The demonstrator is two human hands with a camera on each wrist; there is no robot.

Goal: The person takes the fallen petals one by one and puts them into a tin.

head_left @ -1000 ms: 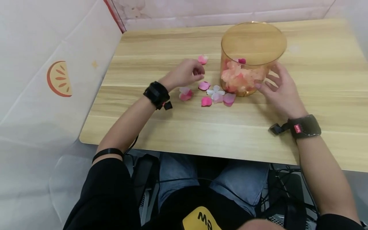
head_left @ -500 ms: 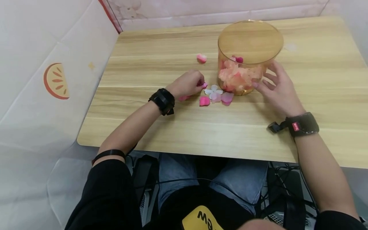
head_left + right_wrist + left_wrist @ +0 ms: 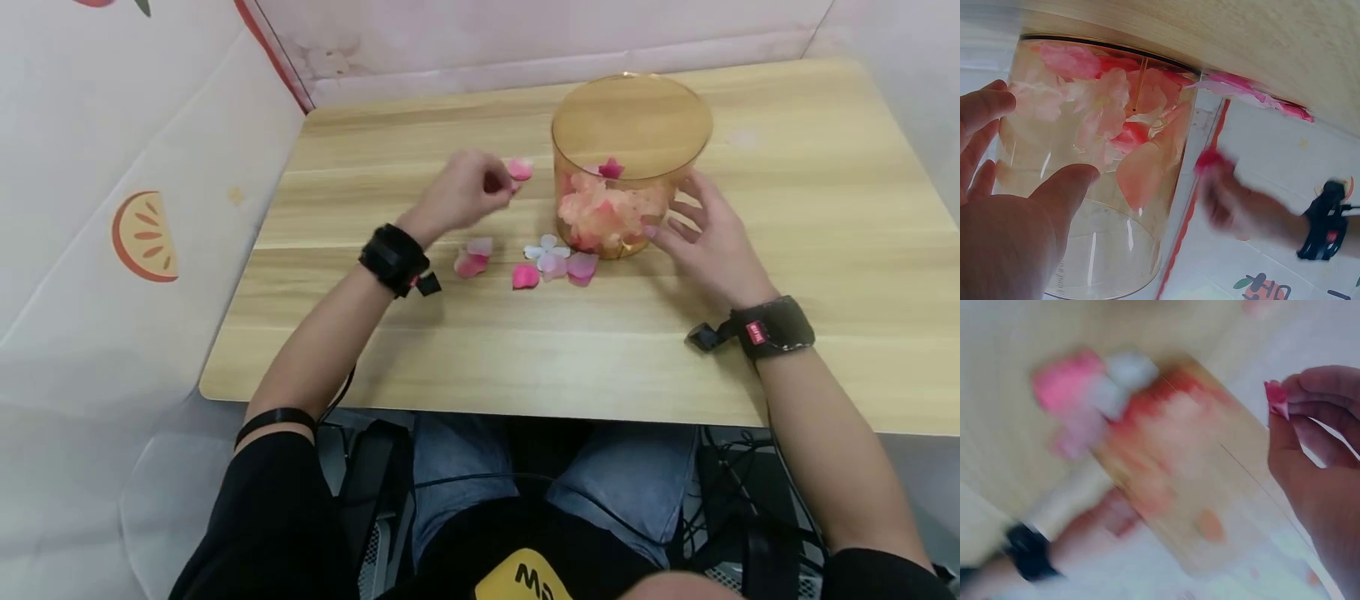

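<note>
The left hand (image 3: 459, 193) is raised off the wooden table (image 3: 420, 350) to the left of the amber transparent container (image 3: 628, 158), its fingertips pinching a small pink petal (image 3: 1275, 397), which the left wrist view shows held only by its edge. The right hand (image 3: 705, 243) rests against the container's right side, thumb and fingers spread loosely on the wall rather than wrapped round it. Inside the container lies a heap of peach and pink petals (image 3: 603, 208). More loose petals and a white fabric flower (image 3: 546, 249) lie on the table just in front of the container, and one pink petal (image 3: 519, 169) lies to its left, close to the raised hand. My reading is that the pinched petal, being light and barely gripped, could slip or flutter down outside the rim. A knock from the left hand might also shift the container, since the right hand only steadies it lightly.
</note>
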